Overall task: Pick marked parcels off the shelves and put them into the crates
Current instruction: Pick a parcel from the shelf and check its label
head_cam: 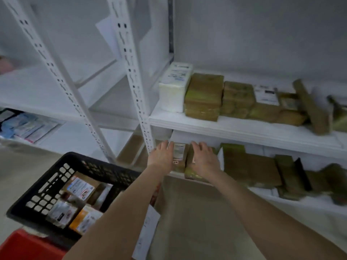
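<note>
So the tall white slotted metal shelving (244, 131) is taking up most of the view, and the black plastic lattice crate (47, 194) is sitting down at the lower left with labelled boxes already in it, a red crate (28, 244) peeking out under its near corner. A row of brown tape-wrapped parcels (253, 169) is lying along the lower shelf (309, 205). The one that matters is the slim brown parcel with the white label (179, 153), standing on edge at the front left corner of that shelf, long axis running from the front edge back toward the wall. The left hand (162, 154) is lying flat along its left face, fingers straight. The right hand (203, 158) is resting spread over the brown parcel just beside it on the right, so nothing's pinched yet; it's more bracketing than gripping. I'm guessing the pull is going straight out toward the front edge, since the upright post (144, 128) is crowding the left hand and the shelf board above is sitting low. The crate's lying left of the parcel, so the left hand's nearer for the drop.
</note>
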A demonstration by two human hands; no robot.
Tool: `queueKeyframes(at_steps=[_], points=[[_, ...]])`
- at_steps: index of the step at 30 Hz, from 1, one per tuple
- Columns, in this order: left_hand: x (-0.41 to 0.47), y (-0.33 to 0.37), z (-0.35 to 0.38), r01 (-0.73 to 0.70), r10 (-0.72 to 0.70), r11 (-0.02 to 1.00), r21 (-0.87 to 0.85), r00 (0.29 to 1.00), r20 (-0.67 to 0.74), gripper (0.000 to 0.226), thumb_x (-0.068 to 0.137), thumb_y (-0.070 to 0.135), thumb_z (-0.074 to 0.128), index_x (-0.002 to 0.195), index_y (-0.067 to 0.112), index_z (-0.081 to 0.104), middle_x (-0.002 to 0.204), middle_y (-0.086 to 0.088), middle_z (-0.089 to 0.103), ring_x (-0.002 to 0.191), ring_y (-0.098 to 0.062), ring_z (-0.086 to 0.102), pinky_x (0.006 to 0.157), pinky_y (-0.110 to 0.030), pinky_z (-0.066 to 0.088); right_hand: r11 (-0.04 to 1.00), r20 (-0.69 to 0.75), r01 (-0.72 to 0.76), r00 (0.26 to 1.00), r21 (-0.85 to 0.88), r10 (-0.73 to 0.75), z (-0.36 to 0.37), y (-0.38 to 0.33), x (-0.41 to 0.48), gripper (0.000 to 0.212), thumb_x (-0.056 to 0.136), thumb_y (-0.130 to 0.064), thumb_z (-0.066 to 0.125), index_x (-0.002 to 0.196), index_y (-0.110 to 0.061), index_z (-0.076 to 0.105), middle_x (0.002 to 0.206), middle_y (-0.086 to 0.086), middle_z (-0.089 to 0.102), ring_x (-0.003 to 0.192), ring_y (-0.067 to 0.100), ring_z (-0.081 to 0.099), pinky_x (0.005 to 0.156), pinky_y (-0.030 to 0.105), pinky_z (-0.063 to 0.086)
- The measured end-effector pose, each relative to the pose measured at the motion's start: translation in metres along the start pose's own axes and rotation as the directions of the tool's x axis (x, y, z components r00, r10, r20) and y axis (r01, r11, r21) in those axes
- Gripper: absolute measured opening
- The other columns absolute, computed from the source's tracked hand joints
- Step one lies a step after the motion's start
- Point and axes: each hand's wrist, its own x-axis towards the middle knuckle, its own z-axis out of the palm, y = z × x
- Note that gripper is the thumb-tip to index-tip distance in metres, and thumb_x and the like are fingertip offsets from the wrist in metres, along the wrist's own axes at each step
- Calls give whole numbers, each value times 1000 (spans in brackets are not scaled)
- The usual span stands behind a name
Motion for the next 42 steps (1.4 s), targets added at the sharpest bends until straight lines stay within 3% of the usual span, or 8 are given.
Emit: queueKeyframes(at_steps=[5,11,21,24,30,34,38,42], points=[[-15,91,-47,-95,99,994,63,992,-73,87,88,33,64,151,14,6,159,-7,8,143,-26,22,107,-39,36,999,-86,-46,995,8,47,-71,70,-48,80,90,-26,62,151,-24,11,156,6,11,141,29,20,109,40,33],[-31,189,-120,-173,201,975,140,954,-221,84,86,39,65,149,15,16,152,-10,22,134,-28,35,100,-40,42,999,-308,-45,951,-12,40,-163,129,-101,78,88,-30,63,150,-21,17,147,12,27,131,31,33,103,39,37],[-48,265,-233,-297,338,941,162,807,-484,77,90,33,60,150,16,15,157,-7,16,138,-27,31,107,-40,35,999,-549,-20,836,-26,3,-280,168,-143,67,92,-28,58,148,-20,23,149,9,28,135,30,30,106,39,35],[-46,263,-267,-313,356,933,180,716,-601,66,94,34,52,149,17,20,154,-5,23,135,-25,34,102,-40,39,999,-656,31,754,-30,-43,-320,158,-139,61,92,-24,56,147,-20,29,147,7,33,132,27,33,108,39,35],[-15,242,-354,-339,329,923,181,457,-826,51,93,29,52,140,15,40,140,-5,42,123,-24,46,88,-38,47,989,-809,136,575,-55,-124,-399,122,-108,57,90,-19,56,144,-19,35,142,6,37,130,25,33,104,36,36],[13,220,-409,-382,175,924,25,363,-915,46,90,19,54,133,5,46,131,-15,47,118,-32,49,89,-41,45,990,-824,140,563,22,-62,-445,90,-71,60,92,-26,55,146,-20,30,145,7,34,133,27,32,104,36,34],[50,194,-453,-434,-48,865,-251,426,-903,49,94,17,49,140,6,38,141,-16,39,126,-34,44,101,-41,38,978,-754,188,655,87,-59,-483,55,-19,71,91,-35,57,151,-26,21,147,12,34,134,33,33,104,39,35],[85,181,-476,-445,-96,815,-373,530,-842,52,95,16,46,143,3,31,145,-21,35,128,-39,43,105,-44,36,967,-717,228,693,114,-79,-508,25,30,72,91,-42,55,151,-36,16,142,17,41,128,38,41,102,41,38]])
